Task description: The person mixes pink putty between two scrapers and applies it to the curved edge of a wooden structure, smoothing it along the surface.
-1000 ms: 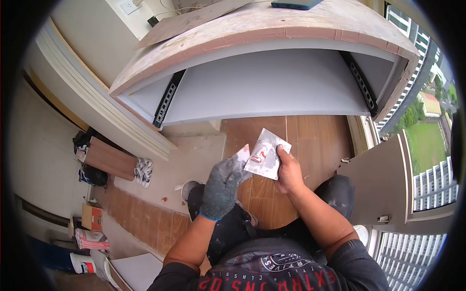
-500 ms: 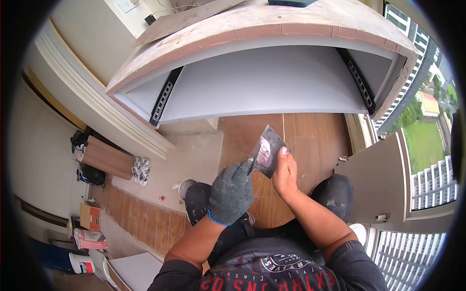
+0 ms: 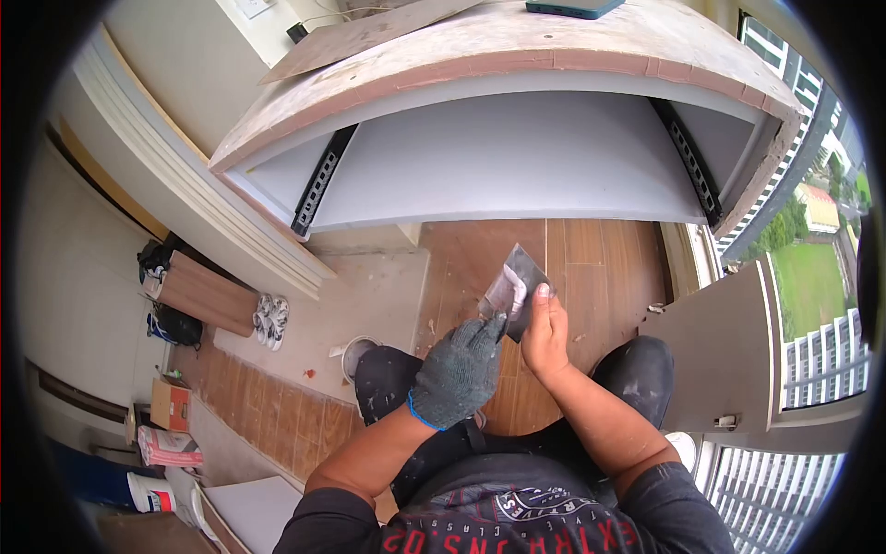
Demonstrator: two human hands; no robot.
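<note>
My right hand (image 3: 546,332), bare, pinches a thin flat metal scraper blade (image 3: 527,266) with the thumb on its face. A smear of pale pink putty (image 3: 510,288) lies across the metal. On my left hand (image 3: 459,367) is a dark grey knitted glove with a blue cuff. Its closed fingers press together at the lower left of the blade, around what looks like a second lighter scraper blade (image 3: 496,297); the overlap makes the two hard to separate. Both hands are held close together above my knees, just below the open cabinet (image 3: 508,157).
Pink putty covers the front edge of the cabinet top (image 3: 434,83), which bears a thin board (image 3: 369,42) and a phone (image 3: 574,8). Black drawer slides (image 3: 323,180) line the opening. A small bucket (image 3: 355,355) stands by my left knee. A cabinet door (image 3: 715,346) stands at right, near the windows.
My gloved left hand has moved right and slightly up, and its fingers now overlap the lower blade. The putty smear looks narrower and shifted. My right hand has barely moved.
</note>
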